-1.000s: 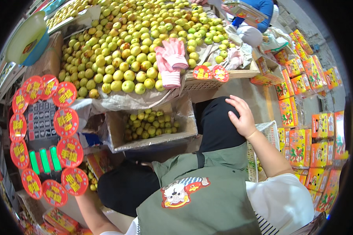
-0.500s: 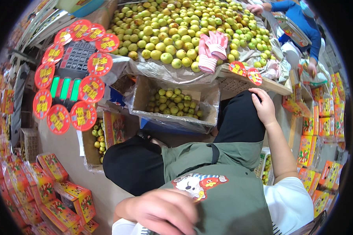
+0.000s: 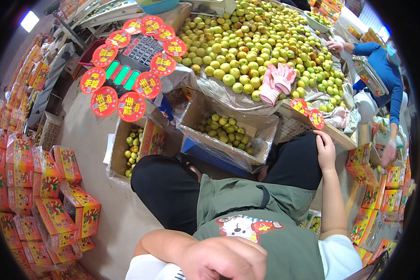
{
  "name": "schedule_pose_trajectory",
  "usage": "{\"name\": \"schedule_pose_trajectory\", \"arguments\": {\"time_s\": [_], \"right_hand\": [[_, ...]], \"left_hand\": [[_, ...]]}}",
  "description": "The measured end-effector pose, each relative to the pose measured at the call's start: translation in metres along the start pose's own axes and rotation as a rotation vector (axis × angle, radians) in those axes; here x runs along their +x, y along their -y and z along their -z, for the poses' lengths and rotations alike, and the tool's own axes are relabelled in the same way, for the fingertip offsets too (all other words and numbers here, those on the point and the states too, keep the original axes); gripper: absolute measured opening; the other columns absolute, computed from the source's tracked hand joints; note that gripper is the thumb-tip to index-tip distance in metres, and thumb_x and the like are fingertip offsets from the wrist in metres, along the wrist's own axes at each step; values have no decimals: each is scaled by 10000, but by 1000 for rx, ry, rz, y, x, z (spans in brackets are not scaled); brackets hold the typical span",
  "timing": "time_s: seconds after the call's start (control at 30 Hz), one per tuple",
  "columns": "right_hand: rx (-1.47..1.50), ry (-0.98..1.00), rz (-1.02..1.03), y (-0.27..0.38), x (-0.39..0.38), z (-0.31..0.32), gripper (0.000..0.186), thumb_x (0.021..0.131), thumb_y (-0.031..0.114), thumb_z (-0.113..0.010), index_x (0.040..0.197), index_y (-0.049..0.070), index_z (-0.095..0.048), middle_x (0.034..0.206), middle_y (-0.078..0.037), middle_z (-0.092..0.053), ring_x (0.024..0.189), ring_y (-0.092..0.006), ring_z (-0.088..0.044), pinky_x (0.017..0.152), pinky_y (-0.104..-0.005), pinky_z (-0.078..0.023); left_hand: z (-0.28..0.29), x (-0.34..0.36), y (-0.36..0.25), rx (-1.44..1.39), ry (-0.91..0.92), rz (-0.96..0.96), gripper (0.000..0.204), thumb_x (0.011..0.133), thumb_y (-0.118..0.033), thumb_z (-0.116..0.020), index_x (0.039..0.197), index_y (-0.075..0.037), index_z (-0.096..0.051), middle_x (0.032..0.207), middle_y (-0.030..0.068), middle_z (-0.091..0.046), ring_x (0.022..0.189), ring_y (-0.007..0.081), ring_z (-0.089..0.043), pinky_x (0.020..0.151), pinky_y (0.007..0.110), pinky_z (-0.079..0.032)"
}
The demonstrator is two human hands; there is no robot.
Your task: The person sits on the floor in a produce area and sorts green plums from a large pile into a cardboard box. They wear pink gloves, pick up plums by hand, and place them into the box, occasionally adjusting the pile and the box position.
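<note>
My left hand (image 3: 224,257) is raised close in front of my chest, its fingers curled in; whatever might be inside them is hidden. My right hand (image 3: 325,148) rests on my right knee, fingers lying flat and holding nothing. Between my knees and the heaped table stands a lined cardboard box (image 3: 265,132) with round yellow-green fruit (image 3: 221,126) in its bottom. A pair of pink-and-white gloves (image 3: 277,83) lies on the front edge of a large fruit heap (image 3: 247,46), beyond both hands.
At the left stands a keypad panel (image 3: 144,51) with green displays, ringed by round red labels (image 3: 102,101). A smaller fruit carton (image 3: 118,149) sits by my left knee. Stacked printed boxes (image 3: 56,214) line both sides. A person in blue (image 3: 382,70) works at the right.
The view has shifted, so the heap and boxes sit farther right and lower. My left hand, blurred before, is now more tightly curled at my chest. My right hand stays on the knee.
</note>
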State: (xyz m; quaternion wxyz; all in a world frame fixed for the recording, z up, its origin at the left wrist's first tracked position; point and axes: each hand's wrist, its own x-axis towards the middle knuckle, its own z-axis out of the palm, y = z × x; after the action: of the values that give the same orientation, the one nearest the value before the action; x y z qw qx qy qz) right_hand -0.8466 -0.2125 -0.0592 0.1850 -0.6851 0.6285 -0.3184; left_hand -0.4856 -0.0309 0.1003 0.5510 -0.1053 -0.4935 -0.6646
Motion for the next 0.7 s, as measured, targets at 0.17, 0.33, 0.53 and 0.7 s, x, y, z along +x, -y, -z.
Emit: {"name": "schedule_pose_trajectory", "arguments": {"time_s": [0.17, 0.33, 0.53, 0.7], "right_hand": [[28, 4, -3, -7, -7, 5, 261, 1008, 179, -526, 1147, 28, -686, 1157, -110, -686, 1129, -225, -622, 1008, -318, -436], [50, -20, 1, -19, -9, 8, 253, 998, 162, -529, 1136, 25, -691, 1159, -109, -689, 1130, -232, -626, 1014, -330, -443], [60, -8, 9, -25, -9, 8, 256, 1001, 154, -523, 1137, 14, -689, 1166, -110, -689, 1137, -228, -621, 1026, -336, -437], [57, -28, -4, -24, -10, 4, 265, 1001, 167, -515, 1118, 7, -690, 1129, -120, -692, 1098, -242, -630, 1009, -344, -447]], "left_hand": [[-1, 2, 5, 98, -118, -139, 178, 887, -203, -750, 835, -42, -694, 848, 79, -644, 677, 208, -566, 593, 336, -434], [20, 30, -36, 176, -87, -67, 170, 886, -209, -700, 892, -40, -681, 915, 84, -644, 767, 224, -537, 645, 335, -438], [21, 83, -35, 234, 111, -582, 182, 910, -206, -677, 894, -25, -673, 879, 79, -636, 749, 177, -543, 590, 289, -431], [-9, 76, -42, 107, -79, -557, 260, 888, -228, -746, 926, 22, -687, 836, 86, -616, 737, 141, -559, 550, 252, -447]]}}
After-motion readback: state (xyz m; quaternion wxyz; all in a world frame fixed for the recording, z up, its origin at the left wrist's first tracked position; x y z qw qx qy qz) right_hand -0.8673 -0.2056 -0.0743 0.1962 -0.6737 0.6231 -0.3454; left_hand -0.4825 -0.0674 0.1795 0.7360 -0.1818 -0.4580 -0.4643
